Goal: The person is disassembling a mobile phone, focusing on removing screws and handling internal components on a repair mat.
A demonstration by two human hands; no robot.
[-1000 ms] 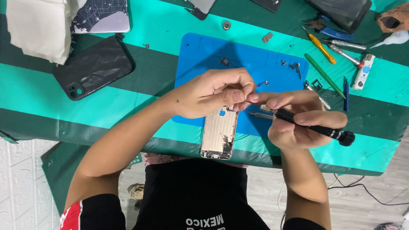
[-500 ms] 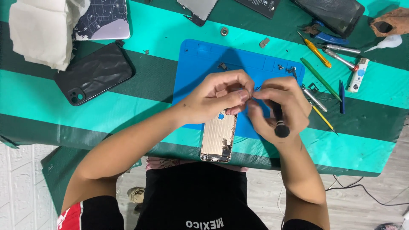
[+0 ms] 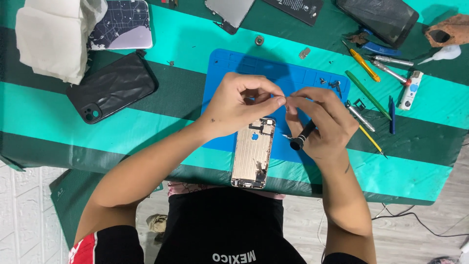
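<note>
The right hand (image 3: 320, 124) has swung the screwdriver (image 3: 303, 136) upright in its palm; both hands' fingertips now pinch together over the phone (image 3: 251, 154), near the mat's (image 3: 229, 68) front edge; the left hand (image 3: 239, 105) pinches narrowly.

Bench (image 3: 58, 127) covered in green striped cloth. Upper left: folded white cloth (image 3: 53, 34), patterned phone case (image 3: 122, 24), black phone case (image 3: 112, 87). Upper right: yellow-handled tool (image 3: 364, 64), green spudger (image 3: 368, 94), blue pen (image 3: 392, 114), black phone (image 3: 378, 15).
</note>
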